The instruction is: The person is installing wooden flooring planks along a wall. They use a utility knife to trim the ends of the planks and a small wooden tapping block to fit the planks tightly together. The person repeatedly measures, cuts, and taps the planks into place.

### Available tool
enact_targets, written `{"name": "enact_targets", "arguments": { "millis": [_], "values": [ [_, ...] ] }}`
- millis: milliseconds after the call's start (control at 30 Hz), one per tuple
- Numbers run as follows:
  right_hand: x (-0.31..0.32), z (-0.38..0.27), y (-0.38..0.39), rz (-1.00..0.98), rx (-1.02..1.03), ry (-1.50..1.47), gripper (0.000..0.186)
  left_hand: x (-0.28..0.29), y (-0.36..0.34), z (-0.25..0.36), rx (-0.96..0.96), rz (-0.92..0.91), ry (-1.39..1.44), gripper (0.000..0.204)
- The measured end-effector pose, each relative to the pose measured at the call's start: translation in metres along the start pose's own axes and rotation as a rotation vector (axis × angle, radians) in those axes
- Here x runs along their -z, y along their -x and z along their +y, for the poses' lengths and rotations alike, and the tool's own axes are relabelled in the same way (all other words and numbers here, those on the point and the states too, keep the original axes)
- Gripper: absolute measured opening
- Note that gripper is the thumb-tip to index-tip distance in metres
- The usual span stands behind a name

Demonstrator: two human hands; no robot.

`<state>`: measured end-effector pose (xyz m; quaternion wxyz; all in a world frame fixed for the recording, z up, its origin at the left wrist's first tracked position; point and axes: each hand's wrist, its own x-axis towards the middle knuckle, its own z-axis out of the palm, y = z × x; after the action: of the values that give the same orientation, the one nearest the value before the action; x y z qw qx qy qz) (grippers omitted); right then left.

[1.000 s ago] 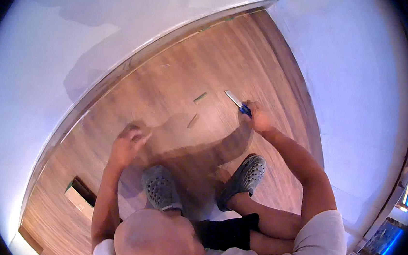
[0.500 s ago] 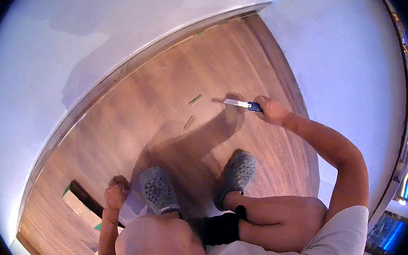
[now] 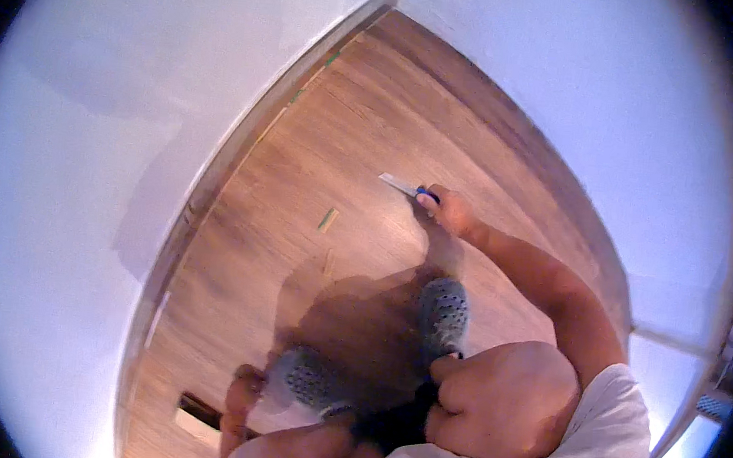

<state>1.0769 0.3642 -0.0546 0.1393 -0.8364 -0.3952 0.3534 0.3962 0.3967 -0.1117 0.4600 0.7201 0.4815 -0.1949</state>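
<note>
My right hand (image 3: pixel 445 208) is closed around the blue handle of a flat-bladed tool (image 3: pixel 398 184). Its long pale blade points left, low over the wood-look floor (image 3: pixel 303 154); whether it touches the boards I cannot tell. Left of it lies a small strip with a green edge (image 3: pixel 328 220), and just nearer on the floor is a thin pale sliver (image 3: pixel 329 262). Down at the lower left, my left hand (image 3: pixel 245 386) hangs beside my left shoe with its fingers curled. In the shade there, what it holds, if anything, stays hidden.
White walls stand at the left (image 3: pixel 64 202) and right (image 3: pixel 570 98), meeting in a far corner. Green bits (image 3: pixel 332 59) show along the left wall's foot. A dark gap (image 3: pixel 200 411) in the floor lies beside my left hand. My grey clogs (image 3: pixel 444 314) rest on the boards.
My view has swung toward the right. The bladed tool in my right hand now sits lower and tilts differently, its tip raised leftward. My left hand keeps its curled shape.
</note>
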Motion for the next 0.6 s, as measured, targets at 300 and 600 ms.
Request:
{"name": "enact_targets", "arguments": {
  "millis": [300,600],
  "values": [
    [-0.020,0.001,-0.037,0.148,0.165,-0.030,0.027,0.057,-0.044,0.106,-0.061,0.110,-0.101,0.022],
    [-0.005,-0.059,-0.151,0.106,0.105,-0.665,0.028,0.047,-0.073,0.094,0.117,0.049,-0.020,0.025]
  ]
}}
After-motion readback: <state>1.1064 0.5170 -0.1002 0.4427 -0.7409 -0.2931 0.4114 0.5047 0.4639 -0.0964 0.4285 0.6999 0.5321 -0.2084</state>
